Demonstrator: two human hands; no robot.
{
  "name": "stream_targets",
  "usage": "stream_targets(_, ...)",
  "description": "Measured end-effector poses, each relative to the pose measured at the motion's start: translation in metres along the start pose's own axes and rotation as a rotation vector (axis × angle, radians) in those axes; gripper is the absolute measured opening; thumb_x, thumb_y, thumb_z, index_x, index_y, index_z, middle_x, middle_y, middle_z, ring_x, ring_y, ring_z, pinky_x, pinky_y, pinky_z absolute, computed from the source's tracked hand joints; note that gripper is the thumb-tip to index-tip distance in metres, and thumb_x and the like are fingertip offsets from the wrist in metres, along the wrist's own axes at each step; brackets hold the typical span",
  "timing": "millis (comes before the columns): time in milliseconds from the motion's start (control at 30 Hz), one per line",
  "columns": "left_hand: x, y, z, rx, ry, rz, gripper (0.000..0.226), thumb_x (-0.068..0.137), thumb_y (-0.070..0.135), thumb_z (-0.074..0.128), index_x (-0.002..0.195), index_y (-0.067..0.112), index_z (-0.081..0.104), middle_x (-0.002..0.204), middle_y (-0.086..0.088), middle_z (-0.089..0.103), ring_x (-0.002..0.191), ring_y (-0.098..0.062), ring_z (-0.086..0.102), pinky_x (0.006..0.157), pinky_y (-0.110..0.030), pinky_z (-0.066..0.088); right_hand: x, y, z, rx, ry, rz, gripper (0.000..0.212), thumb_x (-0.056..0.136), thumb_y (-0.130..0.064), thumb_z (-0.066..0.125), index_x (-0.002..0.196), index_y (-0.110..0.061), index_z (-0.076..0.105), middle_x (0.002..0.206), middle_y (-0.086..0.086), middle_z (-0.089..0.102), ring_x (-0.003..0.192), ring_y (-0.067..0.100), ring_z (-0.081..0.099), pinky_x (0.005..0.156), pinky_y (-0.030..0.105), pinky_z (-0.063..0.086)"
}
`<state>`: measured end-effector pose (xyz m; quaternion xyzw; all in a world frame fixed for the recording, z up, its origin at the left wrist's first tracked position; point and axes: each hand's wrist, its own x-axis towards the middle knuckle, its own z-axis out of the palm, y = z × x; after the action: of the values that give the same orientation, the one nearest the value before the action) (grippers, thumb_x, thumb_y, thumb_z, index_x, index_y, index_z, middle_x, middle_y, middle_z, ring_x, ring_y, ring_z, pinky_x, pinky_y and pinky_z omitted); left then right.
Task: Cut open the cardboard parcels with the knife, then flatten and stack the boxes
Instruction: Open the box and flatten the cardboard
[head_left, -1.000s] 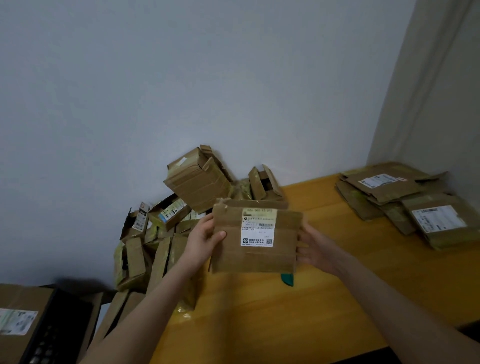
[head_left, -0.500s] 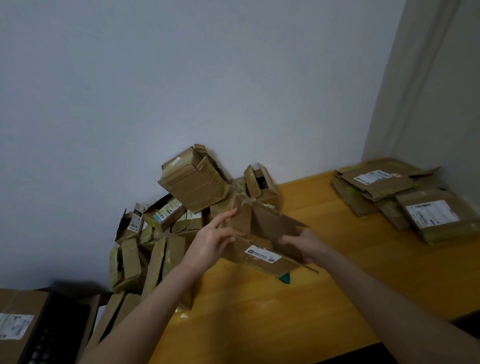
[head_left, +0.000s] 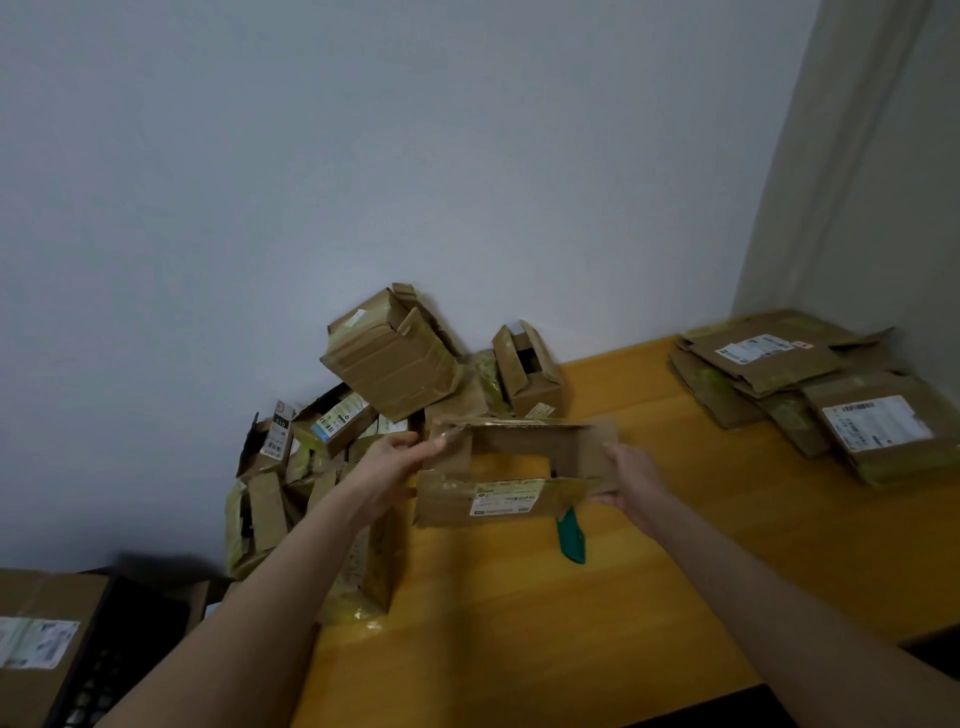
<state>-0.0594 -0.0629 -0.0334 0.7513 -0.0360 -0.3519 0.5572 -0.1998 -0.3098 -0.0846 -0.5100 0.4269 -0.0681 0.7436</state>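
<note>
Between left hand (head_left: 388, 466) and right hand (head_left: 636, 477), box (head_left: 449, 501) now level, open.

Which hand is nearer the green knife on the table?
Right. The right hand holds the open box at its right end, close beside the green knife; the left hand holds its left end.

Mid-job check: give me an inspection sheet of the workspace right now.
Surface: wooden table, yellow, smooth top.
Job's things: open box held above the table, label flap nearest camera; green knife lying beneath it, upper end hidden; flattened stack at far right.
Clutter: pile of boxes at left against the wall.
Grippers: left hand grips the box's left end; right hand holds its right end.
Cables: nothing seen.
Surroundings: pale wall; large carton at lower left, beside the table.
</note>
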Motion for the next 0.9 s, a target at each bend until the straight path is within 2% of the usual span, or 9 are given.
stream_targets(100,0.005,-0.001,0.008,0.198,0.000,-0.091,0.078,0.065,0.029,0.084,0.130,0.005,0.047,0.119,-0.013,0.061,0.106,-0.027,0.062,0.098,-0.041,0.050,-0.008,-0.001,0.007,-0.024,-0.071,-0.058,0.035,0.103,-0.022,0.042,0.131,-0.002,0.042,0.116,0.017,0.052,0.092,0.024,0.057,0.076,0.039,0.055)
stream_targets(233,0.018,-0.017,0.020,0.514,0.195,-0.010,0.066,0.063,0.020,0.088,0.120,0.011,0.055,0.119,-0.007,0.062,0.109,-0.024,0.058,0.100,-0.039,0.047,-0.020,-0.003,0.012,0.012,-0.121,-0.095,0.014,0.103,-0.017,0.039,0.112,-0.008,0.046,0.096,0.010,0.052,0.086,0.019,0.054,0.083,0.038,0.051)
stream_targets(300,0.017,-0.021,0.022,0.560,0.193,0.001,0.062,0.068,0.020,0.084,0.121,0.012,0.053,0.114,-0.008,0.063,0.101,-0.023,0.061,0.091,-0.037,0.052,-0.019,-0.002,0.010,0.054,-0.120,-0.087,0.018,0.103,-0.016,0.039,0.117,-0.006,0.045,0.097,0.010,0.052,0.089,0.021,0.054,0.083,0.039,0.050)
stream_targets(400,0.006,-0.020,0.019,0.408,0.019,0.026,0.063,0.085,0.016,0.068,0.141,0.017,0.040,0.111,-0.008,0.059,0.093,-0.024,0.063,0.072,-0.029,0.054,-0.013,-0.003,0.006,0.168,-0.110,-0.050,0.031,0.104,-0.013,0.039,0.132,-0.002,0.041,0.097,0.010,0.054,0.091,0.023,0.055,0.085,0.042,0.050)
stream_targets(533,-0.003,-0.017,0.002,0.246,-0.171,0.118,0.036,0.097,0.013,0.050,0.130,0.025,0.060,0.120,-0.011,0.065,0.108,-0.027,0.063,0.097,-0.044,0.049,-0.006,0.000,0.001,0.399,-0.105,0.020,0.037,0.104,-0.009,0.036,0.139,0.002,0.035,0.116,0.021,0.053,0.104,0.032,0.054,0.086,0.047,0.049)
stream_targets(633,-0.007,-0.016,0.007,0.371,-0.237,0.187,0.033,0.099,0.009,0.046,0.123,0.020,0.066,0.112,-0.002,0.071,0.104,-0.020,0.066,0.092,-0.035,0.051,-0.005,0.005,0.004,0.483,-0.155,0.064,0.037,0.103,-0.007,0.036,0.139,0.001,0.036,0.117,0.027,0.056,0.105,0.037,0.058,0.080,0.044,0.052)
stream_targets(733,-0.010,-0.022,0.019,0.458,-0.180,0.247,0.033,0.097,0.002,0.048,0.115,0.019,0.069,0.104,0.006,0.073,0.097,-0.012,0.068,0.088,-0.027,0.054,-0.002,0.007,0.009,0.521,-0.143,0.083,0.039,0.103,-0.007,0.036,0.142,-0.001,0.035,0.125,0.029,0.054,0.101,0.036,0.060,0.073,0.041,0.054)
stream_targets(800,-0.008,-0.030,0.022,0.512,-0.123,0.279,0.032,0.096,0.002,0.050,0.112,0.021,0.070,0.106,0.007,0.072,0.099,-0.009,0.067,0.094,-0.030,0.052,0.000,0.008,0.011,0.483,-0.141,0.074,0.044,0.104,-0.017,0.038,0.145,-0.003,0.031,0.127,0.028,0.053,0.102,0.035,0.061,0.074,0.041,0.055)
stream_targets(900,-0.006,-0.040,0.024,0.645,-0.023,0.366,0.031,0.095,0.003,0.054,0.114,0.021,0.070,0.118,0.006,0.069,0.111,-0.006,0.061,0.102,-0.029,0.048,0.004,0.007,0.011,0.353,-0.217,0.093,0.071,0.096,-0.052,0.044,0.149,-0.007,0.026,0.139,0.024,0.046,0.112,0.039,0.059,0.092,0.047,0.052)
